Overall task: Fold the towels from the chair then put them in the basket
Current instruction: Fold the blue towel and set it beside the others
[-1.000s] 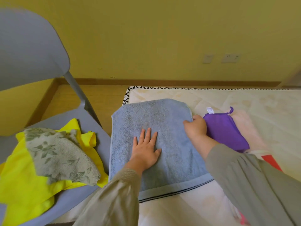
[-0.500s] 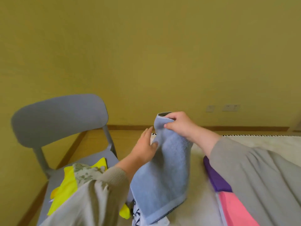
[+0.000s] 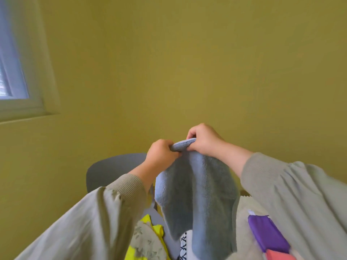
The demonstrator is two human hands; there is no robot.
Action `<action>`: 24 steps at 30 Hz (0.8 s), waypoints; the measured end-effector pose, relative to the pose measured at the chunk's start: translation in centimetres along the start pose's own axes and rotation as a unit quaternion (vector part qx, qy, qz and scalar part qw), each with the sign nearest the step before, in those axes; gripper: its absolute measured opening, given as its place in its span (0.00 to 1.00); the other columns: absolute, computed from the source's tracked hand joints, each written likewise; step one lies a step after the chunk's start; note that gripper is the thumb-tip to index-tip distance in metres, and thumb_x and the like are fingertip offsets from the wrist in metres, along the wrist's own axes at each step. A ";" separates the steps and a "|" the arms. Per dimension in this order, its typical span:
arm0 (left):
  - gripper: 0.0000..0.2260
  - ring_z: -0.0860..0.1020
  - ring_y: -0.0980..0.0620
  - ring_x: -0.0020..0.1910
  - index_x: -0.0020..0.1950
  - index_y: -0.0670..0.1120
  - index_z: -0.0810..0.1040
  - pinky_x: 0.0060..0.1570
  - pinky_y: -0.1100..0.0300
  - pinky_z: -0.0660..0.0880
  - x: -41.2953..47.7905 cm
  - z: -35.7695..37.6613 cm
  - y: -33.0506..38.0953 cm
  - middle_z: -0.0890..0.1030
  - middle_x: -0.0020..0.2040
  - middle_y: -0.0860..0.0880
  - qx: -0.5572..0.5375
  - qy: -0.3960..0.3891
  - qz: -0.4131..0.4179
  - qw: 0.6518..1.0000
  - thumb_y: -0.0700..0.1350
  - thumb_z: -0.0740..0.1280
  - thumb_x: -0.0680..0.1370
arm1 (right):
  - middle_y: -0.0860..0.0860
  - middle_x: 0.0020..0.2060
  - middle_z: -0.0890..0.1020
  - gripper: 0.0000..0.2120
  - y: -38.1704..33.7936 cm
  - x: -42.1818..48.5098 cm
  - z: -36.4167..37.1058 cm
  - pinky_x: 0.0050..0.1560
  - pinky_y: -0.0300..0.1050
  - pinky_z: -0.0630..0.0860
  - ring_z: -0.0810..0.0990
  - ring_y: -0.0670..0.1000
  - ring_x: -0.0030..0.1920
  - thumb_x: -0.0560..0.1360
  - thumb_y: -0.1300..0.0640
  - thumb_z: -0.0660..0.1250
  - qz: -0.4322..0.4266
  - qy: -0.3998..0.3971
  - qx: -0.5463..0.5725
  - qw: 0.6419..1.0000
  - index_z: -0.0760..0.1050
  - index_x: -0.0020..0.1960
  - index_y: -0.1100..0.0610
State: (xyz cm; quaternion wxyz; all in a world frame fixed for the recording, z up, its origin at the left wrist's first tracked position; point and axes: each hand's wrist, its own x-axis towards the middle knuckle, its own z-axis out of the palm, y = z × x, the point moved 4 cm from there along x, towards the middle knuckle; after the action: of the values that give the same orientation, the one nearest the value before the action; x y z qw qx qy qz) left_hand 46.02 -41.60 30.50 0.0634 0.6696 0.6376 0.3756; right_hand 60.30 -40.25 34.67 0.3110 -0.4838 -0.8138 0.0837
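Left hand (image 3: 161, 153) and right hand (image 3: 203, 140) both grip the hanging blue towel's (image 3: 195, 194) top edge

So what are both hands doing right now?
Left hand: closed, gripping the blue towel at its top edge.
Right hand: closed, gripping the same top edge.

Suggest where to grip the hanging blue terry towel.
Grip the blue terry towel along its top edge, coming from above: it hangs limp from that edge, where the left hand and right hand pinch it close together.
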 end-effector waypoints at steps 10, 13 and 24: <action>0.09 0.73 0.44 0.37 0.36 0.47 0.67 0.32 0.59 0.66 0.1 -7.1 3.5 0.73 0.37 0.49 0.202 0.112 0.048 0.972 0.47 0.64 0.73 | 0.50 0.36 0.78 0.13 -4.3 -0.3 -1.6 0.36 0.41 0.67 0.78 0.55 0.41 0.68 0.65 0.67 0.047 0.126 0.006 0.991 0.68 0.32 0.51; 0.14 0.73 0.45 0.36 0.33 0.48 0.64 0.31 0.59 0.65 0.2 -7.5 3.0 0.72 0.34 0.50 0.251 0.115 0.035 0.961 0.52 0.65 0.73 | 0.51 0.37 0.79 0.12 -4.1 -0.2 -1.6 0.37 0.41 0.68 0.78 0.56 0.42 0.68 0.65 0.67 0.051 0.124 0.006 0.991 0.69 0.32 0.52; 0.03 0.73 0.44 0.36 0.42 0.45 0.76 0.34 0.58 0.68 -2.2 -6.7 3.4 0.78 0.41 0.46 0.350 0.116 0.011 0.929 0.41 0.63 0.74 | 0.55 0.42 0.81 0.11 1.2 -4.5 0.0 0.39 0.43 0.71 0.78 0.58 0.44 0.69 0.68 0.59 0.124 0.072 -0.069 0.987 0.77 0.43 0.58</action>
State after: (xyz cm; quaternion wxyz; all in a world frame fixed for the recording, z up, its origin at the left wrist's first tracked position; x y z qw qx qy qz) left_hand 45.06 -46.86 36.19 -0.2535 0.6078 0.7244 0.2040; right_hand 62.76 -43.41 32.25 0.3221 -0.6056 -0.7271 0.0306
